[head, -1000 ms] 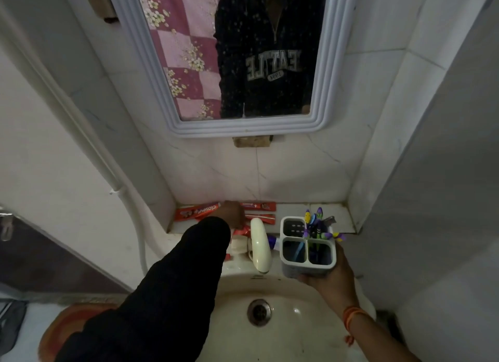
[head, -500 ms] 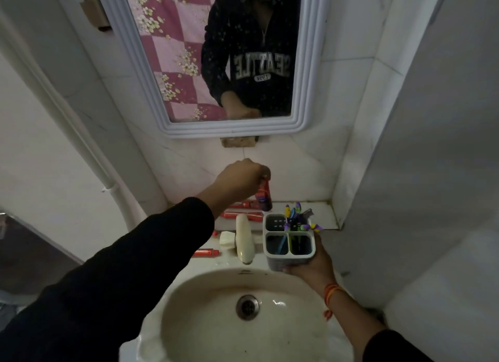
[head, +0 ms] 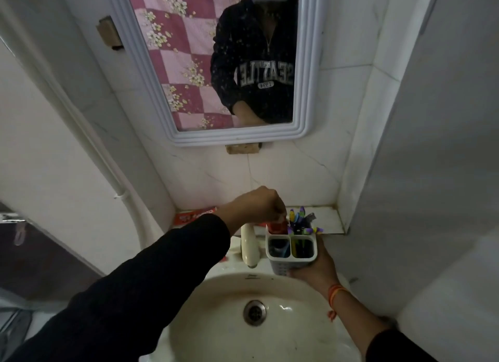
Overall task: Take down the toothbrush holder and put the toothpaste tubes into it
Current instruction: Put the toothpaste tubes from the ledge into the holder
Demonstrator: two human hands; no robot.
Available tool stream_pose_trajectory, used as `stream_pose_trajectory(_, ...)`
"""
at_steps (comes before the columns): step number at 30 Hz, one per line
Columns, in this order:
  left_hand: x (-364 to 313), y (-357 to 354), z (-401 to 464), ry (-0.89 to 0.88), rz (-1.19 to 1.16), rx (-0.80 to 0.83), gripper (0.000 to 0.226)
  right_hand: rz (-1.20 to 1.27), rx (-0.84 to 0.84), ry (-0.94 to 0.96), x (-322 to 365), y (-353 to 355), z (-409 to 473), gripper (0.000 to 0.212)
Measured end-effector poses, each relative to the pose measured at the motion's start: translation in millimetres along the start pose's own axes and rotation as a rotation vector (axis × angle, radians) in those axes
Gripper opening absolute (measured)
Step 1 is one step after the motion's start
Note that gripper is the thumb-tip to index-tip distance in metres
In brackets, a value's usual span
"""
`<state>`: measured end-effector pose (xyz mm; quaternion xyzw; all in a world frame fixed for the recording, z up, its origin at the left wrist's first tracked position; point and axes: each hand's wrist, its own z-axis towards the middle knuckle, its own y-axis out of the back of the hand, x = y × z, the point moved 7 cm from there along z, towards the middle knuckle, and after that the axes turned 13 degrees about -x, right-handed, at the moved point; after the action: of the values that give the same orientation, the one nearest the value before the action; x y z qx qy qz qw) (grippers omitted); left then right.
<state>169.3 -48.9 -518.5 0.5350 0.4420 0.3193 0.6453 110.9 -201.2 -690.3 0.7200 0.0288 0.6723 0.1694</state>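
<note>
My right hand [head: 314, 267] grips the white toothbrush holder [head: 291, 249] from below, above the sink's right rim. Several toothbrushes [head: 299, 221] stand in its back right compartment. My left hand [head: 256, 205] is closed on a red toothpaste tube [head: 278, 228], whose lower end is inside the holder's back left compartment. Another red toothpaste tube [head: 193, 217] lies on the ledge behind my left forearm; the rest of it is hidden.
A cream tap [head: 248, 249] stands just left of the holder. The white sink [head: 229, 334] with its drain lies below. A tiled ledge [head: 328, 221] runs along the back wall, a mirror [head: 213, 64] hangs above, and a wall closes the right side.
My left hand picked a red tube off the ledge, lifted it, then lowered it into the holder's back left compartment. The right hand kept holding the holder.
</note>
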Motion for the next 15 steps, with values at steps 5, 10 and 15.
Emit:
stream_pose_trajectory(5, 49.9, 6.4, 18.6, 0.264, -0.332, -0.084, 0.019, 0.019, 0.040, 0.004, -4.0, -1.9, 2.0, 0.107)
stream_pose_trajectory(10, 112.0, -17.8, 25.2, 0.383, -0.135, -0.010, 0.024, 0.035, 0.049, 0.028, -6.2, -1.1, 1.9, 0.096)
stream_pose_trajectory(15, 143.7, -68.1, 28.2, 0.396, 0.042, 0.078, 0.030, 0.048, 0.048, 0.028, -10.4, -2.4, 2.1, 0.089)
